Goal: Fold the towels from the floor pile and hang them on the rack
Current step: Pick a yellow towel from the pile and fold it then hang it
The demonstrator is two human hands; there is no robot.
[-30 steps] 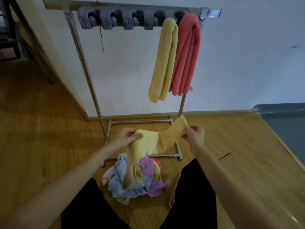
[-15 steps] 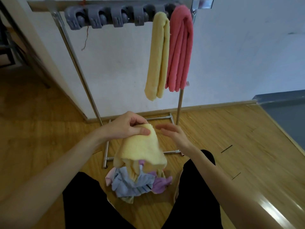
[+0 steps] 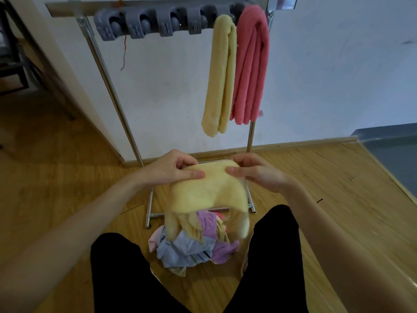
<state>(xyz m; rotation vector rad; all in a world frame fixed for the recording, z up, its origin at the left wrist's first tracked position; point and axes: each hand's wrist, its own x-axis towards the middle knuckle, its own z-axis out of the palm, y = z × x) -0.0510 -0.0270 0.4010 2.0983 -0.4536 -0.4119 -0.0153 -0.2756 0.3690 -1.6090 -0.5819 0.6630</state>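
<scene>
Hanging doubled over, held up above the floor pile [image 3: 194, 245]: a pale yellow towel [image 3: 206, 193], its 2 ends drooping. Lying crumpled: blue, purple, pink cloths. Hanging folded on the rack [image 3: 97, 55]: 1 yellow towel [image 3: 220, 75], 1 pink towel [image 3: 250, 64], touching.

Both hands [image 3: 216, 175] raised — thumbs pinching (fingers curled).

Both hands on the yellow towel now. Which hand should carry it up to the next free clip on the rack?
Left, probably. The left hand and right hand both grip the folded pale yellow terry towel, but the free grey plastic clips sit left of the hung yellow towel, on the left hand's side.
</scene>
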